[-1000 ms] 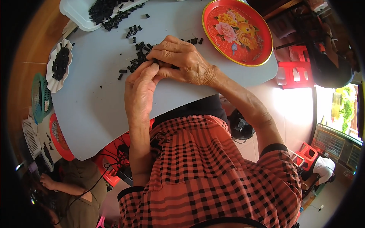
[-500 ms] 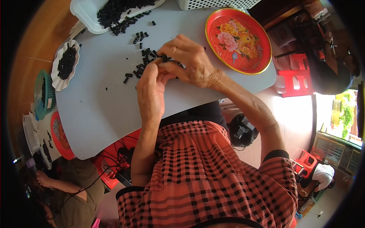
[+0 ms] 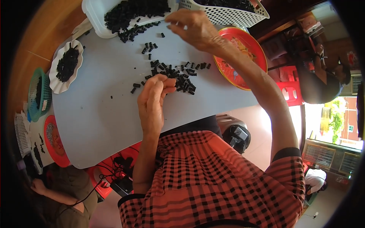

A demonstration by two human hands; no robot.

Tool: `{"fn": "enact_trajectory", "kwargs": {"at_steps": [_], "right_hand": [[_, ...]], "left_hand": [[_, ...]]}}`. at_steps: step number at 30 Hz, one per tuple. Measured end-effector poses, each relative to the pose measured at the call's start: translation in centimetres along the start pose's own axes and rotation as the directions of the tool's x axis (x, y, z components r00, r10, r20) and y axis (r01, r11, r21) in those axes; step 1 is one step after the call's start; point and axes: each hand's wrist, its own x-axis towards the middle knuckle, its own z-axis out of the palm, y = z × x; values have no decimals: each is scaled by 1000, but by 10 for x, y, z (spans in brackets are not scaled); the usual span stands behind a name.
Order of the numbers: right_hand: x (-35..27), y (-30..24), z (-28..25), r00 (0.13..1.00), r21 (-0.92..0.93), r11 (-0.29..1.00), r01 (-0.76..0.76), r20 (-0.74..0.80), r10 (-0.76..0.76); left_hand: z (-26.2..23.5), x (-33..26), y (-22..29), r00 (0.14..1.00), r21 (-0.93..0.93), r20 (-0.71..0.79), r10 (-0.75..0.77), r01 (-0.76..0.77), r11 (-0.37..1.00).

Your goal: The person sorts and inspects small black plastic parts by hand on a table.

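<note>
The left hand is resting on the grey table with its fingers curled inward, the fingertips pinching at the near edge of the heap of small black pieces; whether a piece is actually caught between them I cannot tell, since the curled fingers are hiding it; the forearm is running straight down toward the checked shirt, the wrist lying flat. The right hand is lifted above the far side of the table, fingers loosely bent and slightly spread, thumb and forefinger pointing toward the white tray; nothing clear is showing in its grip, and it is touching none of the containers; its arm is stretching out long across the red plate, the elbow well out to the side. The loose pieces are lying scattered in the middle of the table, between the two hands; more are filling the tray and the white basket at the far edge; a scalloped dish with pieces is sitting to the left, a green basket just beside it.
</note>
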Motion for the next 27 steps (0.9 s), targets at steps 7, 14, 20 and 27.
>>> {"fn": "enact_trajectory", "kwargs": {"at_steps": [7,14,20,27], "right_hand": [[-4,15,67,997,-51,999,14,82,-10],[-14,-18,56,942,116,987,-111,330,67],[2,-33,57,963,43,999,8,270,-20],[-3,-39,59,898,-15,999,-37,438,40]], "left_hand": [[2,-1,-1,1000,46,10,-23,22,999],[-3,-2,2,1000,22,-8,-25,25,999],[-1,-2,2,1000,59,12,-28,27,998],[-3,0,-4,999,2,-34,2,-2,1000]]}}
